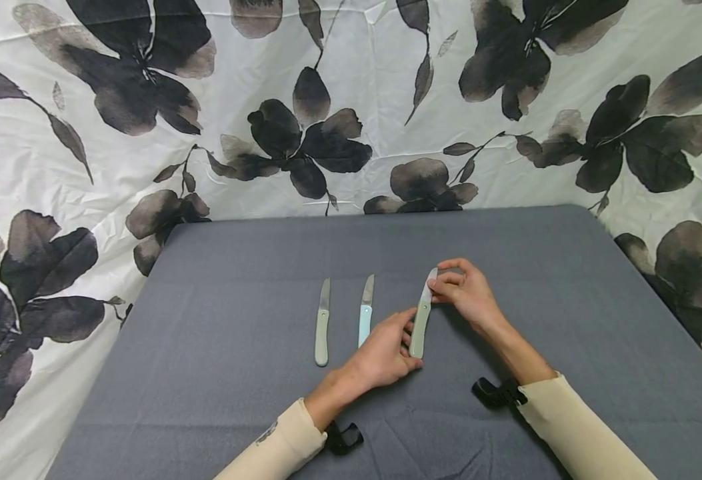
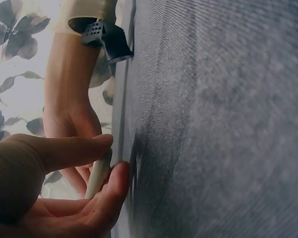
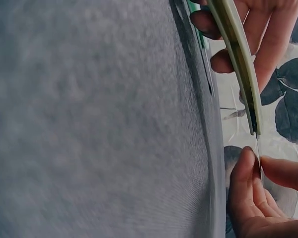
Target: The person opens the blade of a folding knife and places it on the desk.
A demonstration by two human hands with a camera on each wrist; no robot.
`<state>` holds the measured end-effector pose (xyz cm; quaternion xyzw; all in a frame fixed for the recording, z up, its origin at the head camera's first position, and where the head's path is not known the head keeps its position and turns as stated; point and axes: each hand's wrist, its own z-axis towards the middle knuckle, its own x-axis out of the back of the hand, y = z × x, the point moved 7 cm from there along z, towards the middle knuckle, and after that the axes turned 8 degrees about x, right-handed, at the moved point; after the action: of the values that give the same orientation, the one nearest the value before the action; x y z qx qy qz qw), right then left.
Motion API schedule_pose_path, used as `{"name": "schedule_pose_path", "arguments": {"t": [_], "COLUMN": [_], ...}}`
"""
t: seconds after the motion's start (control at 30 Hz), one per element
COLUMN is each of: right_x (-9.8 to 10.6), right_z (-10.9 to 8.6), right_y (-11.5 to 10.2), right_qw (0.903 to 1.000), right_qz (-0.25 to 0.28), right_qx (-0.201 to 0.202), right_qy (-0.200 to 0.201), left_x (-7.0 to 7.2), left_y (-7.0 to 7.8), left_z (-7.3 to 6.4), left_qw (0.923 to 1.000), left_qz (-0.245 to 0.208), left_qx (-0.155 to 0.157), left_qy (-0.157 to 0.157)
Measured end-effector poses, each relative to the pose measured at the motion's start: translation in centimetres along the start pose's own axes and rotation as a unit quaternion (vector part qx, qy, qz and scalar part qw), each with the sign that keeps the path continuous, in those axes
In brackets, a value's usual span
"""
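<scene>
A folding knife with a pale green handle (image 1: 419, 331) is raised over the table, its blade unfolded and pointing away from me. My left hand (image 1: 383, 353) holds the handle from the left, between thumb and fingers in the left wrist view. With thumb and fingers my right hand (image 1: 467, 297) pinches the blade near its tip. The right wrist view shows the slot along the handle (image 3: 242, 69) and the thin blade (image 3: 259, 145) edge-on. To the left lie another pale green folding knife (image 1: 322, 330) and a light blue one (image 1: 365, 320), partly hidden behind my left hand; both have their blades out.
A grey cloth (image 1: 237, 373) covers the table. Behind it hangs a white curtain (image 1: 387, 67) with dark flowers. Black wrist mounts (image 1: 345, 440) sit by both cream sleeves, low over the cloth.
</scene>
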<state>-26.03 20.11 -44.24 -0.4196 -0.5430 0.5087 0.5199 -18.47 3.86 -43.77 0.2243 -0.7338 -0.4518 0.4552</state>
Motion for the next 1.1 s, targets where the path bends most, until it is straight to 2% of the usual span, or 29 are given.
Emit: {"name": "schedule_pose_path", "arguments": {"t": [0.17,0.27,0.4,0.57,0.77,0.97,1.1], "right_x": [-0.1,0.0,0.0,0.0,0.1,0.0,-0.1], "right_z": [0.3,0.5,0.6,0.8,0.8,0.8,0.9], "right_y": [-0.3,-0.5,-0.5,-0.5,-0.4,0.1,0.2], "right_qw": [0.9972,0.9912,0.9801,0.9683,0.9597,0.9556,0.9540], "right_qz": [-0.071,-0.127,-0.192,-0.242,-0.271,-0.279,-0.283], "right_qx": [0.006,0.011,0.015,0.020,0.013,-0.006,-0.013], "right_qy": [-0.022,-0.034,-0.049,-0.058,-0.073,-0.093,-0.099], "left_x": [-0.2,-0.2,-0.4,-0.7,-1.2,-1.4,-1.4], "left_y": [0.2,0.3,0.2,0.0,-0.1,0.0,0.0], "left_z": [-0.1,-0.2,-0.3,-0.3,0.0,-0.1,-0.1], "left_qw": [0.9980,0.9945,0.9930,0.9920,0.9880,0.9793,0.9765], "left_qz": [0.060,0.098,0.112,0.119,0.150,0.198,0.210], "left_qx": [-0.009,-0.014,0.001,0.027,0.029,0.038,0.044], "left_qy": [0.018,0.034,0.037,0.029,0.020,0.019,0.018]}}
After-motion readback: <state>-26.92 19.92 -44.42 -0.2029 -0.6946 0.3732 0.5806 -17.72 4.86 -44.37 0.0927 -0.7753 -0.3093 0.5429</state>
